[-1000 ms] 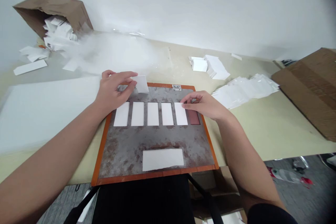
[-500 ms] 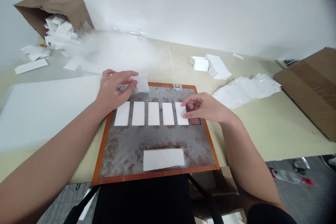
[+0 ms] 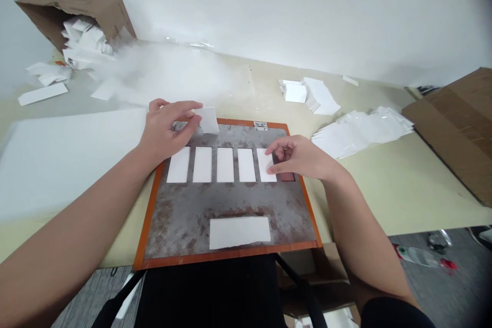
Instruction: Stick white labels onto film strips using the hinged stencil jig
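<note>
A rusty grey metal plate with an orange rim [image 3: 180, 220] lies on the table in front of me. Its row of slots holds several white rectangular cards [image 3: 225, 164]; the rightmost slot [image 3: 287, 176] shows dark red. One longer white card [image 3: 239, 231] fills a slot near the front edge. My left hand [image 3: 167, 128] pinches a small stack of white cards [image 3: 208, 119] above the plate's far left corner. My right hand [image 3: 298, 156] hovers over the rightmost slots, fingers curled, thumb and forefinger close together with nothing visible between them.
A tipped brown paper bag [image 3: 77, 10] spills white cards at the far left. More white card piles [image 3: 309, 95] and clear sleeves [image 3: 359, 129] lie to the right. Flat cardboard [image 3: 457, 128] sits at far right. A large white sheet [image 3: 65, 154] lies left of the plate.
My right hand lifted its fingertips off the fifth card and curled back slightly over the red slot. The left hand kept its cards in place.
</note>
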`<action>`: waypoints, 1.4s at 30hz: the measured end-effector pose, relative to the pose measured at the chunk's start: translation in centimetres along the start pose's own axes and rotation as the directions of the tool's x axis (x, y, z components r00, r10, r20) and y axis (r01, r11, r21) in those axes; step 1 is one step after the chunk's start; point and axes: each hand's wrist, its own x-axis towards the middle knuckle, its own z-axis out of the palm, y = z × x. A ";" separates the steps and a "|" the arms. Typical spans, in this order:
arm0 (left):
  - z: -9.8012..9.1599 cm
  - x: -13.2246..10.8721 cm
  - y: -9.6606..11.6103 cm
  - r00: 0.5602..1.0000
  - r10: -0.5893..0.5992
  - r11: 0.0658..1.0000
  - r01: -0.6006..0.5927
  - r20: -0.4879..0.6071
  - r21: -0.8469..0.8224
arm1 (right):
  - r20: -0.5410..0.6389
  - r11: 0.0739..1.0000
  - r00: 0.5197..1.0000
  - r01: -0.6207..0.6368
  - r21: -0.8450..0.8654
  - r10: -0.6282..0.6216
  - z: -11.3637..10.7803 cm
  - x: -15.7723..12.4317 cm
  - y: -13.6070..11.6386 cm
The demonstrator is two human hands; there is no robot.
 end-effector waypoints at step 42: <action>-0.1 0.0 0.2 1.000 -0.013 0.999 0.012 0.023 0.035 | 0.017 0.997 1.000 -0.011 -0.071 0.012 0.0 0.3 0.4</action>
